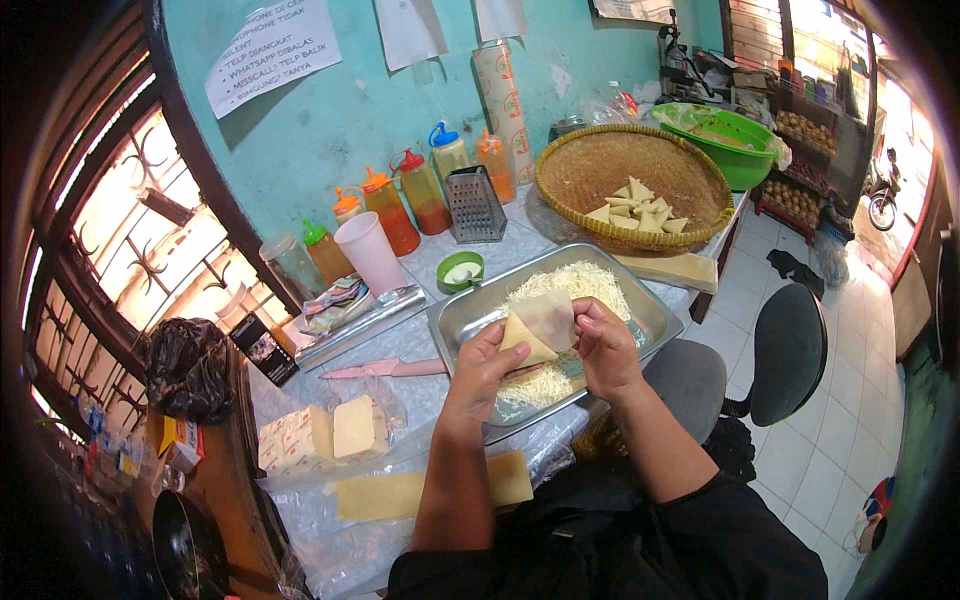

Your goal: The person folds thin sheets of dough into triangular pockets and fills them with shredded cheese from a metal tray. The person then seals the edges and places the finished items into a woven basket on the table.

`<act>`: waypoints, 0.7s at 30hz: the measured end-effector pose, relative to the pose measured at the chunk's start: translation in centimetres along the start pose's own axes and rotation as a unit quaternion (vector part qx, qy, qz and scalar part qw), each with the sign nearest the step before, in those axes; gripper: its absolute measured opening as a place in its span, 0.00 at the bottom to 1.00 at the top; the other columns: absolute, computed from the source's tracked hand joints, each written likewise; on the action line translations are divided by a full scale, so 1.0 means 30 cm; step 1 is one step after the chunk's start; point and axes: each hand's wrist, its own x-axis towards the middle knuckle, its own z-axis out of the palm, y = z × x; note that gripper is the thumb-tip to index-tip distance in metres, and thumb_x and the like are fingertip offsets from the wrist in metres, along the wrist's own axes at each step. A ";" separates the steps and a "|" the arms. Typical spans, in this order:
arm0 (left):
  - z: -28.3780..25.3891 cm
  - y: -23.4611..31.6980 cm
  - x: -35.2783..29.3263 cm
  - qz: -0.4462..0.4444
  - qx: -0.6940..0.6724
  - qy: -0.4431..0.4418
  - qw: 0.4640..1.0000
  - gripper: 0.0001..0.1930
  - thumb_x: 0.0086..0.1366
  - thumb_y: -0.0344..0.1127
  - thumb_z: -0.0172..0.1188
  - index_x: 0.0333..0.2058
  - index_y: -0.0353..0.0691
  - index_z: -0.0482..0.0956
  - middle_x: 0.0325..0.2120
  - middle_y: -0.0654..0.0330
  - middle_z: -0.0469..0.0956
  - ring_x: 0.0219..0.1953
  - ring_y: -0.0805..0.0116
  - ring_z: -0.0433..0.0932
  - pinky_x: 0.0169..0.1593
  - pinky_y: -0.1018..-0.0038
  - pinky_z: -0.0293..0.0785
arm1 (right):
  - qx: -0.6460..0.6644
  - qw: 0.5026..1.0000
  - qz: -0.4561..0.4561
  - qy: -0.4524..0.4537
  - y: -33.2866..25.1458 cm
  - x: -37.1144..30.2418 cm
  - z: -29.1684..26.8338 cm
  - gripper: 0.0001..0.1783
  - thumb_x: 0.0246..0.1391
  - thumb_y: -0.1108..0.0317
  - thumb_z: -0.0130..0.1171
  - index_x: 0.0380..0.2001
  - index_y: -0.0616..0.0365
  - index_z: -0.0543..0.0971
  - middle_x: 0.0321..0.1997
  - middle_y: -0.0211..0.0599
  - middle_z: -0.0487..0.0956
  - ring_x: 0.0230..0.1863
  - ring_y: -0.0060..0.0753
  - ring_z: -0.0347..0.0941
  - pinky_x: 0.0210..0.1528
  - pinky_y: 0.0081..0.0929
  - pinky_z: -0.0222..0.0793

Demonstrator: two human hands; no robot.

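A thin pastry wrapper strip hangs between my hands over the metal tray, its left end folded into a triangle. My left hand grips the folded triangle, thumb laid across its front. My right hand pinches the strip's loose, thin end. Below them, grated cheese lies heaped in the tray. Several folded triangles rest on a round woven bamboo tray beyond. Flat wrapper strips lie on the table by my left forearm.
Left of the tray are a pink knife, cheese blocks and a foil roll. A small green bowl, metal grater and sauce bottles stand behind. Chairs are at right; a green basin sits back right.
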 end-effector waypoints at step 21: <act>-0.024 -0.019 0.015 -0.037 0.014 0.040 0.998 0.15 0.59 0.31 0.55 0.45 0.34 0.72 0.37 0.63 0.75 0.40 0.73 0.73 0.42 0.74 0.71 | -0.556 0.761 -0.330 -0.053 0.052 -0.046 0.064 0.16 0.44 0.75 0.57 0.41 0.61 0.77 0.45 0.44 0.71 0.49 0.42 0.66 0.52 0.34 0.60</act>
